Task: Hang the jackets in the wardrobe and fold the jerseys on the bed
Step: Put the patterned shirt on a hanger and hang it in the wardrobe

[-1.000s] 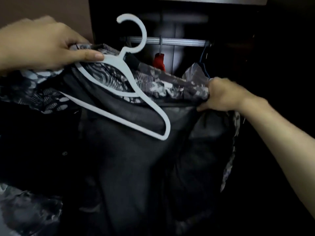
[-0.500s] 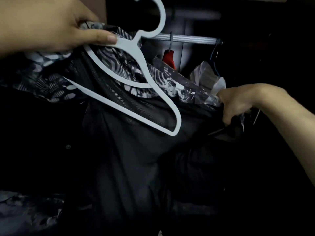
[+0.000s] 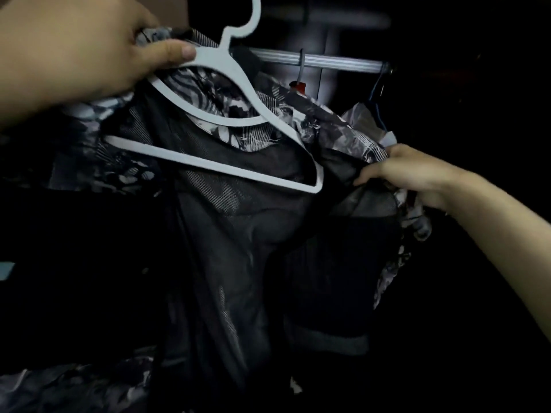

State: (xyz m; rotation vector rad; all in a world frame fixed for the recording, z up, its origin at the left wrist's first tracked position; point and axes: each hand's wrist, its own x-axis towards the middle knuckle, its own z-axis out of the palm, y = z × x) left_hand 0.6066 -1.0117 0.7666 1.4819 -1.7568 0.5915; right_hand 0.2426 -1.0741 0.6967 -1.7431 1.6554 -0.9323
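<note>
Both hands grip jacket [image 3: 238, 248] edges — hanger [image 3: 238, 84] inside.

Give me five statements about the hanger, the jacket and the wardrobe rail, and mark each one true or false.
1. The left hand holds the white hanger together with the jacket's collar. True.
2. The white hanger already hangs on the rail. False: its hook is held up in front of the rail, left of it.
3. The right hand grips the jacket at its shoulder. True.
4. The rail carries nothing. False: a red hanger and a dark blue hanger hang from it.
5. The jacket is plain white. False: it is patterned black and white with a dark lining.
</note>
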